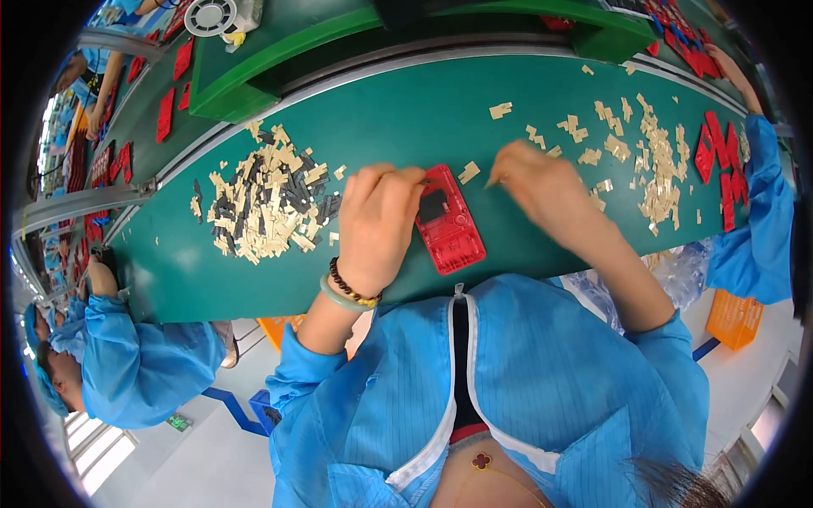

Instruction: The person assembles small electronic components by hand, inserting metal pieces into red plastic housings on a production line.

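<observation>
Red case (453,227), flat on the green tabletop (518,241), sits near the middle of the frame in the head view, between the two hands. It is longer than it is wide. Its long side leans a little, with the top end toward the upper left and the bottom end toward the lower right. A dark square (433,206) shows in its upper half.

The left hand (377,212) is nearer. Its fingers bend in at the case's upper left edge and look to be touching it, so the case lies to their lower right. They are close together, but I cannot tell if they grip it.

The right hand (549,188) is apart from the case, up and to the right, so the case lies to the lower left of those fingers. Their tips are narrow and blurred. I cannot tell if they hold a little bit of something.

One small tan piece (469,173) lies between the case's top and the right fingers. A big tan and black pile (267,199) is left of the left hand, and more tan bits (660,182) are spread at the right of the frame.
</observation>
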A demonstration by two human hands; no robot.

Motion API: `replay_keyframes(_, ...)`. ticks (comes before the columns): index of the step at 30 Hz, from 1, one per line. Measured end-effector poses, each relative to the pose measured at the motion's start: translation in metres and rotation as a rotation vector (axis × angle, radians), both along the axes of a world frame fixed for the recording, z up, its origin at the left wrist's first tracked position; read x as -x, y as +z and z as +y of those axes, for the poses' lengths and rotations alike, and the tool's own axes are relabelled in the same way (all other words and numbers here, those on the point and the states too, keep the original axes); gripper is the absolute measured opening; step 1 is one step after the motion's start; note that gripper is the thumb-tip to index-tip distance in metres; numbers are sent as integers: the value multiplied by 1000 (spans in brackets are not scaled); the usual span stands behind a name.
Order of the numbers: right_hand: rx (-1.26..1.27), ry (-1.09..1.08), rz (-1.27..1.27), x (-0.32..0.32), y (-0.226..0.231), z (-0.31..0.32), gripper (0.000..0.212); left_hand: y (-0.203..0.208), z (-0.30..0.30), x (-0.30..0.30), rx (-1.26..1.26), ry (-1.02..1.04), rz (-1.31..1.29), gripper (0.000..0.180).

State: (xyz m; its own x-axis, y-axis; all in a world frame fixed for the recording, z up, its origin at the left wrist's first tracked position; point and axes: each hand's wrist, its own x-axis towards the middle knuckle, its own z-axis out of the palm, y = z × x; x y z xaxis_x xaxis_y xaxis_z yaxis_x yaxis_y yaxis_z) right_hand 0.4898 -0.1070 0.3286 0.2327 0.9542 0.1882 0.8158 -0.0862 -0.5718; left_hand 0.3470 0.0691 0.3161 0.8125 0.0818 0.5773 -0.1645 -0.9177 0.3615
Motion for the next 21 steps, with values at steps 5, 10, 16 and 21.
replay_keyframes(5, -156, -231, -270, 21, 6, 22, 14, 8, -4, 0, 386, 43, 234, 28)
replay_keyframes(10, -361, -107, -307, 18, -5, 58, 10, 10, 6, 2, 920, 185, 166, 27)
replay_keyframes(16, 48, -316, 903, 3, -44, 55, 10, -37, -30, 32, 67, 77, 199, 42)
replay_keyframes(21, 55, -363, 889, 6, -54, 54, 11, -45, -35, 33, 6, 90, 249, 49)
